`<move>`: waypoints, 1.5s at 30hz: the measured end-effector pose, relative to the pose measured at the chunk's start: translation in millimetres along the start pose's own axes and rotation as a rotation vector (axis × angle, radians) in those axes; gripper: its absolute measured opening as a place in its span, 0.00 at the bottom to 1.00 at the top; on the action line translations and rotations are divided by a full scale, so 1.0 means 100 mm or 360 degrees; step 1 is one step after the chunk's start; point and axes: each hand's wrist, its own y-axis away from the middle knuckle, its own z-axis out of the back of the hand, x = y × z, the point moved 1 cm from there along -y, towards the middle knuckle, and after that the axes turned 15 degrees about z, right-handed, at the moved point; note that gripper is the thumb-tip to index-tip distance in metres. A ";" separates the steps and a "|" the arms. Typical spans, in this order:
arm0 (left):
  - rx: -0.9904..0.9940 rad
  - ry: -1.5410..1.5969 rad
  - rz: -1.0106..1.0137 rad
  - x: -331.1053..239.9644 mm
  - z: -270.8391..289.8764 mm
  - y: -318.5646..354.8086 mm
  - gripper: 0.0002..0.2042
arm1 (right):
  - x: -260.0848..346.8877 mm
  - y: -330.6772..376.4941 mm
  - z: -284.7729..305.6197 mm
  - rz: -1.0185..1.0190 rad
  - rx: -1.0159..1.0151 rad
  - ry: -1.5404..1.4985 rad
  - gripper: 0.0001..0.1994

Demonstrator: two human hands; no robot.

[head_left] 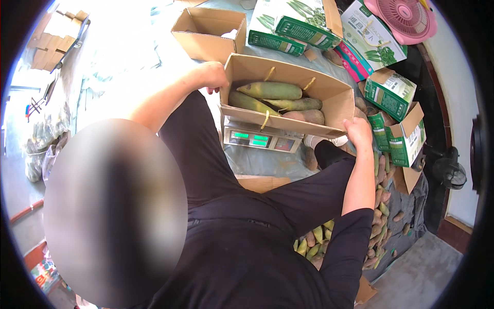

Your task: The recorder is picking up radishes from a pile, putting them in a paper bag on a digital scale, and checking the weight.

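Note:
An open cardboard box [288,67] with yellow rope handles is in front of me, above a digital scale [262,141] with lit green displays. Inside lie several long green radishes [270,90], some with brownish, soil-coloured skin. My left hand [213,76] is closed at the box's left end, its fingers curled and partly hidden. At the near right corner, my right hand [358,131] grips the cardboard rim. Whether the box rests fully on the scale cannot be seen.
Another open cardboard box [210,31] stands beyond. Green-and-white printed cartons [309,32] lie at the back and right [391,93]. A pink fan [404,18] is at the far right, a dark fan [450,167] by the wall. Loose radishes [378,221] cover the floor right of me.

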 end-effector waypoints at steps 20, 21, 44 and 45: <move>-0.0758 0.0274 -0.0016 1.96 0.65 -0.20 0.15 | 1.61 -0.68 -0.22 0.0644 -0.0214 -0.0373 0.17; -0.0815 0.0407 0.0093 2.16 0.65 -0.14 0.15 | 1.79 -0.73 -0.27 0.0693 -0.0207 -0.0361 0.17; -0.1268 0.0492 0.1545 4.58 -1.16 1.00 0.19 | 2.84 -1.00 -1.64 0.1024 0.0614 -0.0877 0.11; -0.1349 0.0457 0.1581 4.47 -1.10 1.06 0.20 | 2.65 -1.00 -1.56 0.1043 0.0562 -0.0849 0.09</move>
